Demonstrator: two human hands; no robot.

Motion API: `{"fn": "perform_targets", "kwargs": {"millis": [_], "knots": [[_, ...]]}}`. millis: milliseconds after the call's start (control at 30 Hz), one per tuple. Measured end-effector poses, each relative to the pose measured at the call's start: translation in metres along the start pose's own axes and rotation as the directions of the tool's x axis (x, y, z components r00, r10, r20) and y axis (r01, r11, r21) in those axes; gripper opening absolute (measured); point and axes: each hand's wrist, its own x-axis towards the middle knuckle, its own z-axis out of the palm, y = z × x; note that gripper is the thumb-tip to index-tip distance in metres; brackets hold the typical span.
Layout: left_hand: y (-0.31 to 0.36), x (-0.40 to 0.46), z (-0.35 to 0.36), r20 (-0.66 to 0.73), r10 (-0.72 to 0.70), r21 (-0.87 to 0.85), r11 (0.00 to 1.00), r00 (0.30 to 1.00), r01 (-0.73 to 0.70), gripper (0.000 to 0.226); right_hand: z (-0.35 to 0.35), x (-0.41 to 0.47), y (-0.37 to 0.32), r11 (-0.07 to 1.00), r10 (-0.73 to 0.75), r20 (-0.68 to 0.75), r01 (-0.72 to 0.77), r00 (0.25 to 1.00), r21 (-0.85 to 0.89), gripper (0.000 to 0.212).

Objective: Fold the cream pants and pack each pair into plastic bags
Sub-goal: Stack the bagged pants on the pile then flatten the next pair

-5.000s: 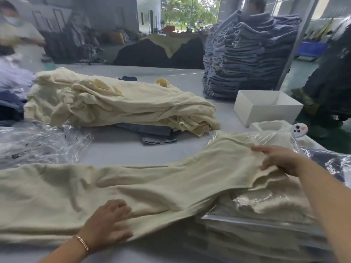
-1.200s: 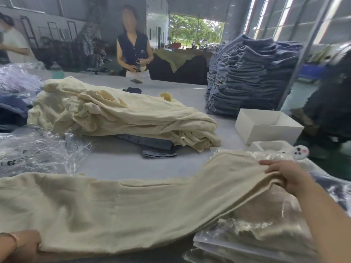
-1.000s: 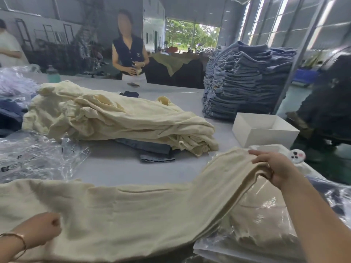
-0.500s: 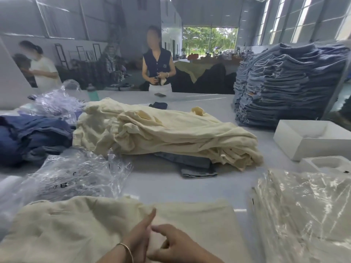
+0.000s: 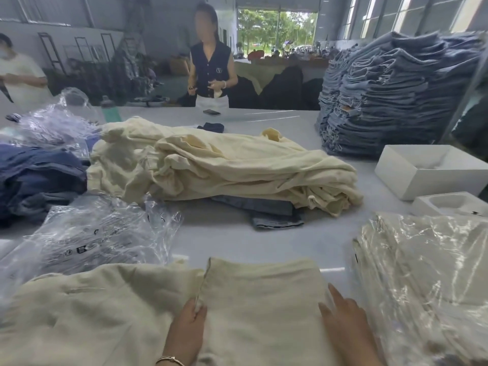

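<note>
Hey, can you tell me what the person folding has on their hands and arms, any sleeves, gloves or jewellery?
Both hands are bare, with no gloves. The left hand has a thin metallic bracelet at the wrist. The right hand shows no ring or band, and the stretch of forearm in view has no sleeve; the wrist is partly cut off by the frame edge.

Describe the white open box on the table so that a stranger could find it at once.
Find the tall stack of blue jeans at the table's far right. Directly in front of it stands the white open box, nearer the right edge. Unlike the smaller moulded white tray just before it, this box has tall plain walls.
</note>
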Motion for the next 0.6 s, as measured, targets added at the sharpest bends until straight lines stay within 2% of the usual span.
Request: {"fn": "perform_targets", "kwargs": {"millis": [67, 167, 233, 333, 400, 467, 533, 600], "knots": [[-0.004, -0.001, -0.014, -0.055, 0.006, 0.008, 1.000, 0.998, -0.006, 0.027, 0.004, -0.005, -0.002, 0.999, -0.040, -0.024, 0.040, 0.999, 0.007, 0.058], [-0.007, 0.004, -0.039, -0.129, 0.092, -0.036, 0.995, 0.987, -0.097, 0.016, 0.013, -0.013, -0.010, 0.994, -0.094, -0.040, 0.096, 0.995, 0.057, 0.061], [-0.016, 0.011, -0.055, -0.142, 0.080, -0.036, 0.996, 0.987, -0.086, 0.014, 0.023, -0.017, -0.018, 0.989, -0.145, 0.002, 0.145, 0.989, -0.014, 0.064], [-0.039, 0.016, -0.058, -0.067, 0.002, 0.191, 0.981, 0.998, 0.011, 0.018, 0.033, -0.019, -0.029, 0.987, -0.139, 0.001, 0.139, 0.990, -0.082, 0.071], [-0.047, 0.012, -0.054, -0.050, -0.011, 0.323, 0.946, 0.999, 0.027, 0.015, 0.032, -0.019, -0.034, 0.997, -0.014, -0.046, 0.017, 0.999, 0.070, 0.071], [-0.038, 0.008, -0.054, -0.077, 0.021, 0.457, 0.889, 0.997, 0.017, 0.021, 0.027, -0.013, -0.031, 0.980, 0.067, -0.031, -0.060, 0.997, 0.188, 0.058], [-0.028, 0.006, -0.054, -0.170, 0.173, 0.644, 0.765, 0.970, -0.023, 0.047, 0.017, -0.009, -0.030, 0.971, 0.110, 0.025, -0.113, 0.994, 0.213, 0.046], [-0.020, -0.005, -0.047, -0.219, 0.406, 0.690, 0.707, 0.887, -0.153, 0.065, 0.013, -0.003, -0.032, 0.974, 0.114, 0.083, -0.128, 0.990, 0.189, 0.042]]}}
